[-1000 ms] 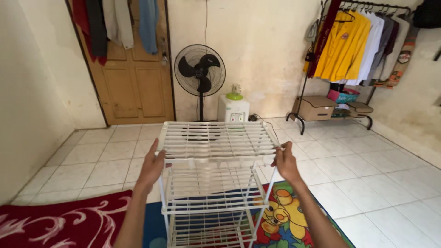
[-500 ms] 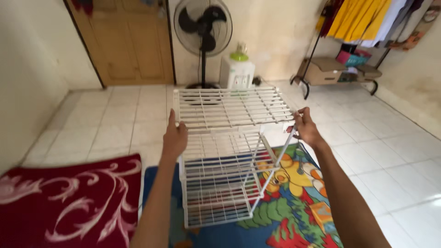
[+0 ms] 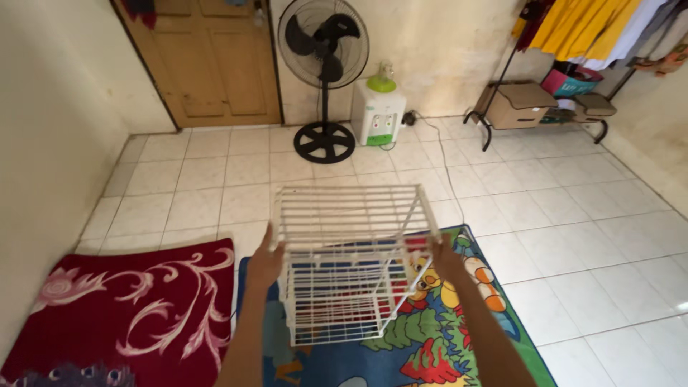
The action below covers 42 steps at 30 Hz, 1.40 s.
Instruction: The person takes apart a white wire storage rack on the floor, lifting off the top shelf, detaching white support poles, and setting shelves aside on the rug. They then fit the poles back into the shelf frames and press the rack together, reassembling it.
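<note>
Hands — left hand (image 3: 266,264) and right hand (image 3: 446,259) — grip one white wire rack (image 3: 351,244), fingers clenched on its top shelf, above two mats

There was one white wire rack (image 3: 344,265), gripped by two hands, the left hand (image 3: 264,264) and the right hand (image 3: 446,259). Two mats lay on the floor: one red mat (image 3: 122,308) and one cartoon mat (image 3: 430,344). One standing fan (image 3: 324,72), one water dispenser (image 3: 378,115), one door (image 3: 208,57) and one cardboard box (image 3: 517,104) stood behind.

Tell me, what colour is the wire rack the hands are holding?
White. The wire rack shows clearly in the head view, the only one, held between both hands.
</note>
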Tool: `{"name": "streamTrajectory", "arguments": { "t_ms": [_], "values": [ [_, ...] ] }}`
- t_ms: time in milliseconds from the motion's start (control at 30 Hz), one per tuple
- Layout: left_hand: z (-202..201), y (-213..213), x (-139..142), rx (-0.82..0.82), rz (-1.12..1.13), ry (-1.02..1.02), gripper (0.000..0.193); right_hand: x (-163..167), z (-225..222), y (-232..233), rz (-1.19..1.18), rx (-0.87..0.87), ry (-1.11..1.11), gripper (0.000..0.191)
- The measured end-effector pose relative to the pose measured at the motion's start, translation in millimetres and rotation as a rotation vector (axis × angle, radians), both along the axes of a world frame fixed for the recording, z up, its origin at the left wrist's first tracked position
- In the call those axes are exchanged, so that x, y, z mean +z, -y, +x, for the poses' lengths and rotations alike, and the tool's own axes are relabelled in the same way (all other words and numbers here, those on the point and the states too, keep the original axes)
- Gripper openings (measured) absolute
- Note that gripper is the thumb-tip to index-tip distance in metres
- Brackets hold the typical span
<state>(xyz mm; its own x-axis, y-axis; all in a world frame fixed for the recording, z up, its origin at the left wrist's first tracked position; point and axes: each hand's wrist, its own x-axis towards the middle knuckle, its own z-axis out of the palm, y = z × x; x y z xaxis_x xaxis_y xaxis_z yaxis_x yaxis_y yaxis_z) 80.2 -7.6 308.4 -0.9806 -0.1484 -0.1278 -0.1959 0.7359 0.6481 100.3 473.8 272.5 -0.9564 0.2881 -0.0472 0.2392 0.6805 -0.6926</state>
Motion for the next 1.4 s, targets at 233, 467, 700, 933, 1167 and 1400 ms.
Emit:
{"name": "streamTrajectory", "arguments": {
  "t_ms": [233, 467, 700, 933, 1167, 1400],
  "values": [
    [38.1, -8.5, 10.8, 0.097, 0.156, -0.379, 0.055, 20.0, 26.8, 2.9, -0.544, -0.050, 0.103, 0.062],
    [82.0, -41.5, 6.6, 0.397, 0.082, -0.228, 0.036, 24.2, 55.8, -25.0, -1.321, -0.404, -0.204, 0.049],
    [100.9, -87.6, 19.4, 0.542, 0.630, -0.020, 0.048, 15.9, 107.9, 68.7, -1.760, -0.381, -0.042, 0.043],
    [53.7, -74.6, 42.0, 0.174, -0.316, -0.601, 0.074, 41.7, 123.5, 151.9, -1.593, -0.323, -0.099, 0.022],
    [20.1, -24.1, 31.2, -0.357, -0.516, -0.386, 0.056, 63.4, 93.9, 139.9, -1.599, -0.414, 0.080, 0.056],
    [32.0, -12.4, 33.3, -0.211, -0.522, -0.223, 0.064, 50.0, 106.1, 146.5, -0.512, -0.268, 0.153, 0.077]
  ]
}}
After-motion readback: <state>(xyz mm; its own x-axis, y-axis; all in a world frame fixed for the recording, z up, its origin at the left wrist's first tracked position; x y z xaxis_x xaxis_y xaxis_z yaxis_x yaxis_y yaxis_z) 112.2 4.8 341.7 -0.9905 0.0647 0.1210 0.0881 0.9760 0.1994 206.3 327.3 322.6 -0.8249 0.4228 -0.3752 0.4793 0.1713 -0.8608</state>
